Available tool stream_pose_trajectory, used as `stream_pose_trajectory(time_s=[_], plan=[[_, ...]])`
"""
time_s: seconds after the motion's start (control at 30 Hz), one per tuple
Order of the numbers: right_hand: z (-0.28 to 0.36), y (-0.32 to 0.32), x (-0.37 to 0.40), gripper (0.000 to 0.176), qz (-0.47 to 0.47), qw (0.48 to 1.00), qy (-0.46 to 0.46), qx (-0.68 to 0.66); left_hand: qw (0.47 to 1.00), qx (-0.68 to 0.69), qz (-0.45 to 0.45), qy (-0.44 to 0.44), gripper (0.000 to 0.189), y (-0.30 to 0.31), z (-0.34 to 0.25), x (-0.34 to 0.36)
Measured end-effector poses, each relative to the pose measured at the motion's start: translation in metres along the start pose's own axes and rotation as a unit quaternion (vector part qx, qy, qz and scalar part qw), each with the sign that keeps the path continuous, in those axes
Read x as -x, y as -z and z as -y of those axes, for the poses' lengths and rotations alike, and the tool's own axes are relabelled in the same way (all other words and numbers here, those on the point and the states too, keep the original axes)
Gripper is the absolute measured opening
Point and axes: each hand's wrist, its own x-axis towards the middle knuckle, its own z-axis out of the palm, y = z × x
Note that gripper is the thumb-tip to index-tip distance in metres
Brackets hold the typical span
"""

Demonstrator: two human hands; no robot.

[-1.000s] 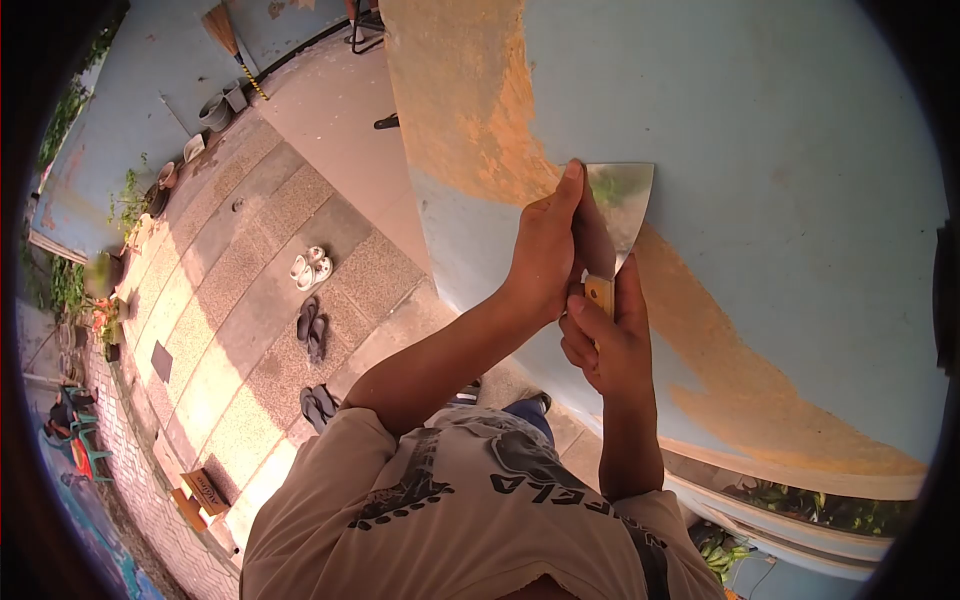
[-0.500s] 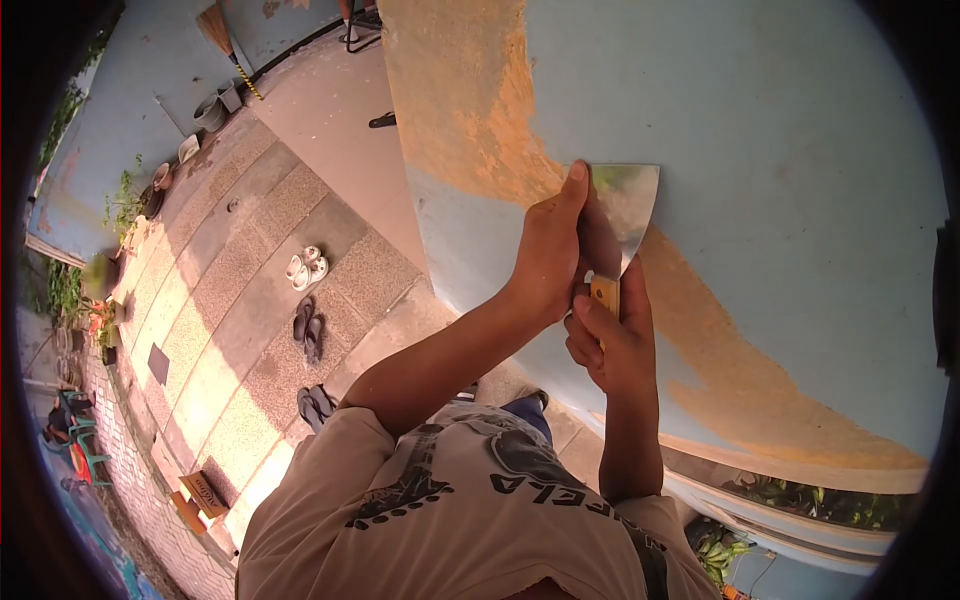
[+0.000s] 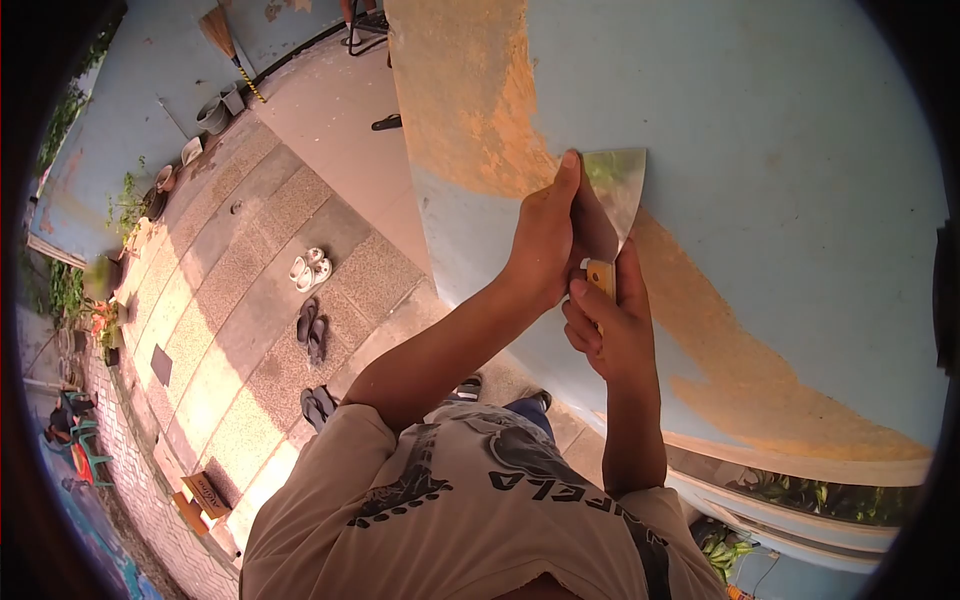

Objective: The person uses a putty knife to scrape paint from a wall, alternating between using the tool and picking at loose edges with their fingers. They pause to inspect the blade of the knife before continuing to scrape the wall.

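Item 1. Broad flat steel scraper (image 3: 618,190) with a short yellow handle (image 3: 600,277): the blade lies against the wall, its top edge level with the border of a bare patch.

Item 2. Right hand (image 3: 608,335): clenched around the yellow handle, below the blade.

Item 3. Left hand (image 3: 545,240): laid on the blade's left side, thumb stretched up along its edge (fingers hidden behind the hand, so whether they curl round the blade cannot be told).

Item 4. Pale blue painted wall (image 3: 800,130): curved by the lens, bearing an orange-ochre bare patch (image 3: 480,110) that runs on down to the right of the scraper.

Item 5. Paved stone floor (image 3: 250,250), well below: one white pair of sandals (image 3: 310,268), one dark pair of sandals (image 3: 312,328) just beside it.

Item 6. Straw broom (image 3: 225,35) leaning at the far wall, near a grey bucket (image 3: 213,113).
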Motion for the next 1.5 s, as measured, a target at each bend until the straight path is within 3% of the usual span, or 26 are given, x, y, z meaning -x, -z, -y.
stream_pose_trajectory(time_s=[0.07,0.17,0.2,0.23,0.43,0.57,0.77,0.87,0.93,1.17,1.23,1.3,1.5], plan=[[0.007,-0.011,-0.018,0.055,0.068,0.998,0.01,-0.001,0.999,-0.013,0.007,-0.038,0.055,0.002,-0.01,-0.007],[0.001,-0.009,-0.008,0.054,0.091,0.993,0.006,0.069,0.998,0.015,0.045,-0.042,0.058,0.005,-0.015,0.014],[0.001,-0.006,0.001,0.057,0.097,0.994,-0.006,0.044,0.992,0.048,0.107,-0.037,0.053,0.017,-0.009,0.019],[-0.001,-0.002,0.01,0.057,0.101,0.994,-0.006,0.044,0.995,0.07,0.073,-0.022,0.049,0.009,-0.006,0.031],[-0.001,0.004,0.031,0.066,0.044,0.998,0.034,0.012,0.99,0.051,0.133,-0.001,0.054,0.014,0.034,0.03],[-0.007,0.018,0.03,0.068,0.04,0.999,0.023,0.003,0.987,0.105,0.12,0.024,0.039,-0.001,0.032,0.025],[-0.004,0.016,0.029,0.064,-0.009,1.0,0.012,-0.005,0.995,0.069,0.072,0.021,0.041,-0.01,0.035,0.02],[-0.004,0.02,0.027,0.053,0.003,1.0,-0.021,-0.015,0.998,0.047,0.035,0.022,0.043,-0.018,0.024,0.022],[-0.006,0.017,0.027,0.035,-0.019,0.999,-0.041,0.017,0.999,0.033,0.008,0.032,0.044,-0.019,0.022,0.018],[-0.011,0.025,0.021,0.034,0.007,0.997,-0.001,0.081,1.0,-0.011,0.003,0.027,0.045,-0.016,0.024,0.01],[-0.004,0.023,0.021,0.036,0.018,0.998,-0.013,0.061,0.999,-0.007,-0.014,0.033,0.045,-0.014,0.026,0.011],[0.0,0.014,0.025,0.037,-0.01,0.998,-0.004,0.058,0.998,-0.024,0.051,-0.015,0.048,-0.009,0.024,0.008],[-0.009,0.018,0.027,0.038,-0.012,1.0,0.022,-0.015,0.999,-0.017,0.045,-0.017,0.049,-0.007,0.029,0.009]])
